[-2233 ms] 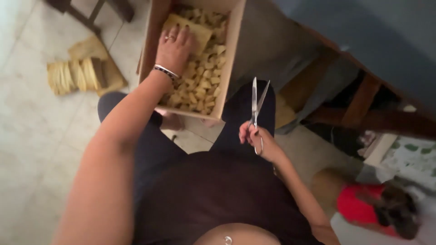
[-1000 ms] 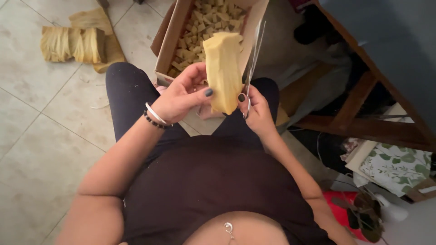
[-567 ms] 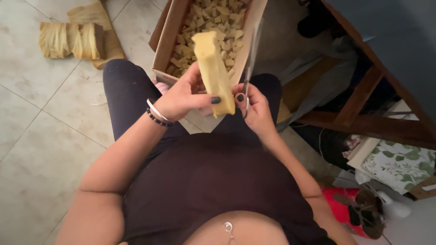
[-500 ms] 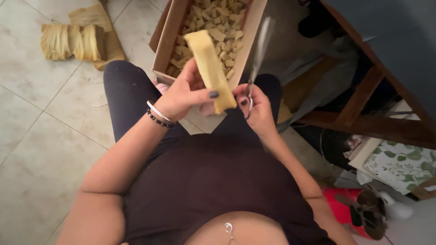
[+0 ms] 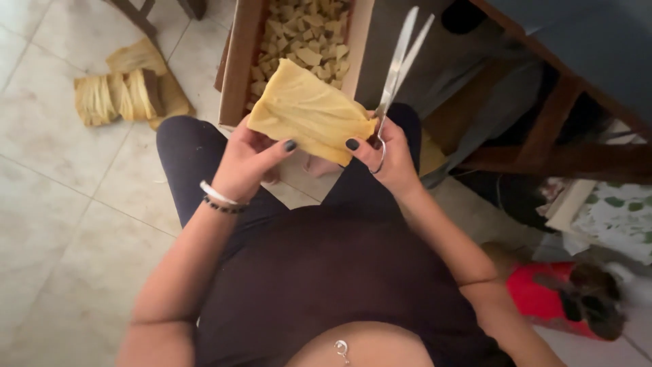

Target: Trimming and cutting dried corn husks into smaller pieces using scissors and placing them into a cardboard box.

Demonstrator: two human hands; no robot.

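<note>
Left hand (image 5: 248, 160) pinches limp yellow sheet (image 5: 309, 112), maybe dough; right hand (image 5: 387, 160) grips it plus steel scissors (image 5: 401, 58).

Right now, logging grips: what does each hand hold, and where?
Both hands, left hand and right hand, pinch the yellow sheet at its lower edge; the right also holds scissors by the handles.

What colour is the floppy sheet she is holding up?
Pale yellow, like a dried husk. The head view shows it best, held between both hands.

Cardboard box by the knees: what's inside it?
The cardboard box holds many small pale-yellow cut pieces. The yellow sheet, held by both hands, covers its near end; the bottom is hidden under the pieces.
</note>
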